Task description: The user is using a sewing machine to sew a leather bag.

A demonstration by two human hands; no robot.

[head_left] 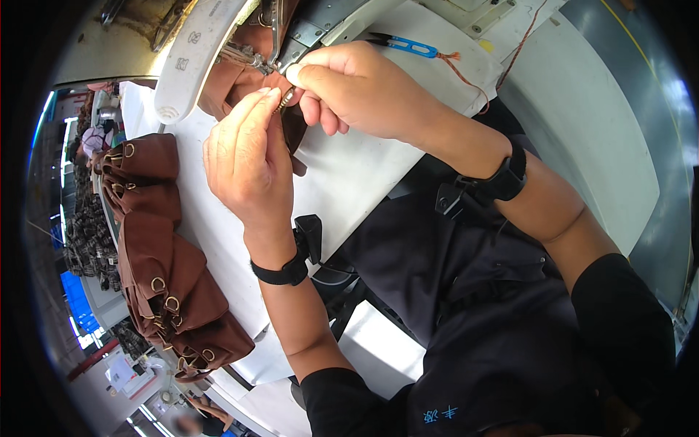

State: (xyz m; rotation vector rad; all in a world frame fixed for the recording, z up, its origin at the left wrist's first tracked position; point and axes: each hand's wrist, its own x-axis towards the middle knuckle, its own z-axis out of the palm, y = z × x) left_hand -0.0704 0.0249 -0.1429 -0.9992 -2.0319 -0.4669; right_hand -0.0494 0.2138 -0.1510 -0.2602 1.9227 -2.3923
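Both hands meet just in front of a sewing machine's [195, 54] needle and presser foot [262, 64]. A reddish-brown bag piece [222, 84] lies under the foot, and part of it hangs down between my hands. My left hand [247, 156] is closed, fingertips pinching the bag piece from the left side. Opposite it, my right hand [357, 91] pinches with thumb and forefinger at the piece's edge, its other fingers curled below. A small brass-coloured metal fitting [285, 100] shows between the two hands; its exact kind is partly hidden by the fingers.
Blue thread snips [408, 45] with orange thread lie right of the machine on the white tabletop [342, 178]. Several brown bags with brass rings [175, 269] are piled along its left edge. Blue bins [79, 300] and a person [207, 419] are farther off at the left.
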